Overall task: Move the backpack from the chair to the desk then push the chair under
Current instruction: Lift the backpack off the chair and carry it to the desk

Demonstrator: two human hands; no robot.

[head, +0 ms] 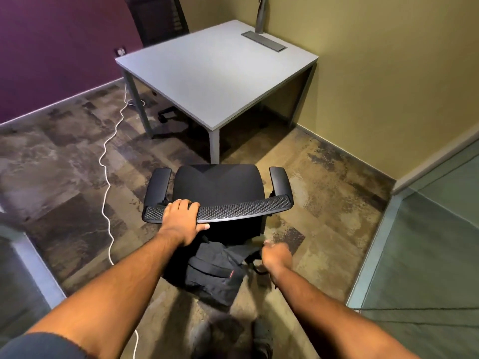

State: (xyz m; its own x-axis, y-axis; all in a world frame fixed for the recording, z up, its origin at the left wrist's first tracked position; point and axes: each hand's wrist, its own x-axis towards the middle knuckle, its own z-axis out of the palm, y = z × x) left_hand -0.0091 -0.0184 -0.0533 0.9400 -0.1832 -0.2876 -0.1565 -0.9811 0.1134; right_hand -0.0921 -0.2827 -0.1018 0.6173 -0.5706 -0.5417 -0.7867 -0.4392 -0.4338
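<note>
Right now the backpack (215,275) hangs behind the chair (217,187) backrest, off the seat, well short of the counter (215,73). Right hand (276,256) fingers are clamped on something at its top, probably a strap or handle. Left hand (181,218) fingers wrap the backrest's top edge. Soft, floppy fabric, likely some weight; the top handle looks like the best hold.

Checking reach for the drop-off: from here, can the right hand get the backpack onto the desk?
Probably not yet. The right hand holds the backpack low behind the chair, which stands between it and the desk.
</note>
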